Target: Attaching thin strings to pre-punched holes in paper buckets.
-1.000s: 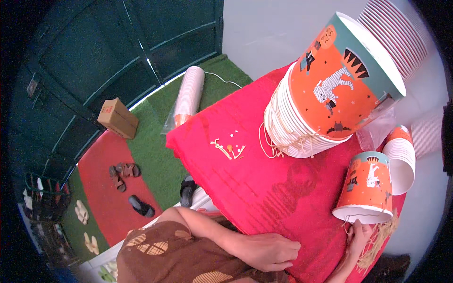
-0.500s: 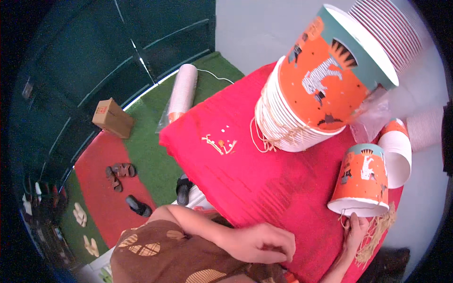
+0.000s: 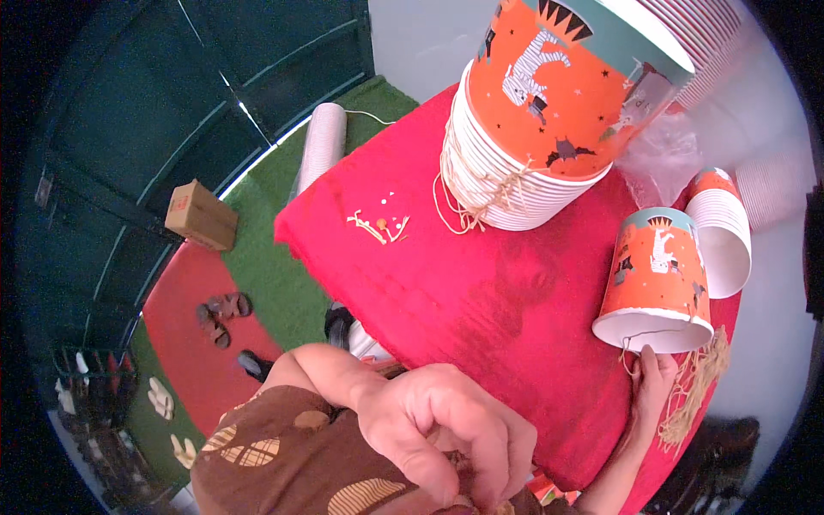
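An orange and teal paper cup [image 3: 657, 266] with cartoon figures lies at the right, its open mouth toward me. At that mouth my right hand [image 3: 654, 382] is closed, fingertips pinching a thin brown string [image 3: 629, 360] that loops out of the cup. Nearer to me, my left hand [image 3: 455, 429] is raised in front of my body with its fingers curled in; whatever they hold, if anything, is hidden. A tall stack of matching cups [image 3: 528, 184] stands on the table, with twine [image 3: 485, 206] tied round its lower part.
A red cloth covers the table [image 3: 412, 283]. Twine scraps [image 3: 378, 227] lie at its left; a straw-coloured twine bundle [image 3: 691, 390] hangs over the right edge. More cups [image 3: 719, 249] and a plastic bag [image 3: 661, 159] are behind. On the floor are a carton [image 3: 202, 215] and sandals [image 3: 223, 316].
My left hand has come up closer to the camera and its fingers have curled more. The right hand stays at the cup's rim. The view has shifted, so the tall stack appears higher and further left.
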`<state>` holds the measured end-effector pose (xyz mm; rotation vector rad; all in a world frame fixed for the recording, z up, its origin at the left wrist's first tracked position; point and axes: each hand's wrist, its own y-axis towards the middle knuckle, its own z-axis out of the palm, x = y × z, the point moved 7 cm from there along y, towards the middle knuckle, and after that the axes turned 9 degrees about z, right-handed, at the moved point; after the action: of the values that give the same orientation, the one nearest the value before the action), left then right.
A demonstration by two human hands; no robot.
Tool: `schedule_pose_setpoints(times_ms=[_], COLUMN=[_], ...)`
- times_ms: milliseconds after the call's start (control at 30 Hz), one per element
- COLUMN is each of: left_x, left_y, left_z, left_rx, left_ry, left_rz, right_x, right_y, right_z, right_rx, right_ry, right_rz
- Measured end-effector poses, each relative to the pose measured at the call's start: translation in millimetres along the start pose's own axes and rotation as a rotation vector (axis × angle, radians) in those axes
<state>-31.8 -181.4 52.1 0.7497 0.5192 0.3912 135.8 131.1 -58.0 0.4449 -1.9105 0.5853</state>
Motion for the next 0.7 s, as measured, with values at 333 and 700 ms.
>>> schedule_pose_setpoints(times_ms=[333,700], left_x=[27.1,-10.9], left_y=[-18.6,-1.7], left_z=[14.9,25.0], left_rx=[-0.172,-0.040], left_ry=[-0.132,0.601], left_rz=[0.472,0.051], right_x=[0.3,5.0], right_y=[-0.3,-3.0], right_z=[0.8,1.3], right_rx=[0.039,0.091], right_ry=[-0.076,-0.065], right_rz=[-0.036,-0.060])
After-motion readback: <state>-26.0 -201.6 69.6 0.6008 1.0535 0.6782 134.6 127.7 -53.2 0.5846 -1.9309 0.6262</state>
